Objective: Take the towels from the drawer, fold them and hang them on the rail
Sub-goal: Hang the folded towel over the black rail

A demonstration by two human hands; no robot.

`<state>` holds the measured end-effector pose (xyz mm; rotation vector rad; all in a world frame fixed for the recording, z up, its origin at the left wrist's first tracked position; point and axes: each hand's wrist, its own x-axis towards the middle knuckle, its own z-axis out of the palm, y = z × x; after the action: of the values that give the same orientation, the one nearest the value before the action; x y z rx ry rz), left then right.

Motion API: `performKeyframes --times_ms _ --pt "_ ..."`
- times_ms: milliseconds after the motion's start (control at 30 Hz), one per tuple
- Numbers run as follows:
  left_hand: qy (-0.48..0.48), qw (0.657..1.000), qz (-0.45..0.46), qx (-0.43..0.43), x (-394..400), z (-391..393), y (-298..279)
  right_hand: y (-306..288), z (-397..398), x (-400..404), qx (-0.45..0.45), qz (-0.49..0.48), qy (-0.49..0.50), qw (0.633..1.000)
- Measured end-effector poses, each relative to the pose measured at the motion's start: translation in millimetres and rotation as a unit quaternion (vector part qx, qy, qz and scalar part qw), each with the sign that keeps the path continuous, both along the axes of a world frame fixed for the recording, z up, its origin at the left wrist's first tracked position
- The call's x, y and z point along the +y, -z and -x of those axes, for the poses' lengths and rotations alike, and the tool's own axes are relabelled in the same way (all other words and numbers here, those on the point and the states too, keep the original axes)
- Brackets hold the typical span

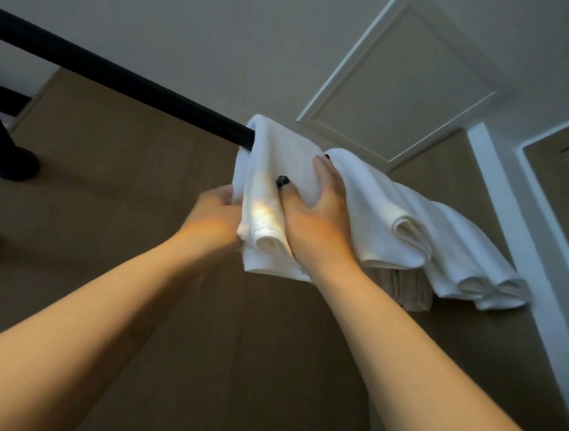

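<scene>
Two bare arms reached up from the near edge toward a black rail (118,75). A white towel (276,168) hung over the rail, folded, with its ends hanging down on the near side. The left hand (215,211) pinched the towel's left edge, its fingers curled round the cloth. The right hand (316,210) pressed on the front of the same towel with its thumb and fingers spread out, not curled round it.

More white towels (441,245) hung on the rail just to the right, side by side, all folded. A brownish cloth (408,289) showed under them — I could not tell what it was.

It looked like the job was well along. Several towels were up already, and this one only needed a tug to sit straight. The left part of the rail was bare, so more could fit. The drawer was out of sight, so I could not tell if any towels were left inside.
</scene>
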<state>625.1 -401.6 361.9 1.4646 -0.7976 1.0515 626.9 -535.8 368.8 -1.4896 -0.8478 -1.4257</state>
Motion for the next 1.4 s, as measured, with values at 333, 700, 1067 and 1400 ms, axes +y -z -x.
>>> performKeyframes --times_ms 333,700,1067,1400 --pt "0.114 0.991 0.02 0.064 -15.1 23.0 8.4 29.4 -15.2 -4.5 0.269 -0.065 -0.22 0.936" --pt "-0.087 0.993 -0.034 0.07 -5.3 12.1 6.3 37.1 -44.0 -10.0 0.186 -0.072 -0.551 0.81" --pt "-0.3 0.954 -0.022 -0.004 -15.5 -5.8 23.0 42.5 -39.2 9.4 0.094 -0.272 -0.394 0.873" --pt "-0.271 0.962 0.007 0.021 -22.0 10.5 44.0 58.4 -16.4 -5.2 0.195 -0.216 -0.381 0.878"
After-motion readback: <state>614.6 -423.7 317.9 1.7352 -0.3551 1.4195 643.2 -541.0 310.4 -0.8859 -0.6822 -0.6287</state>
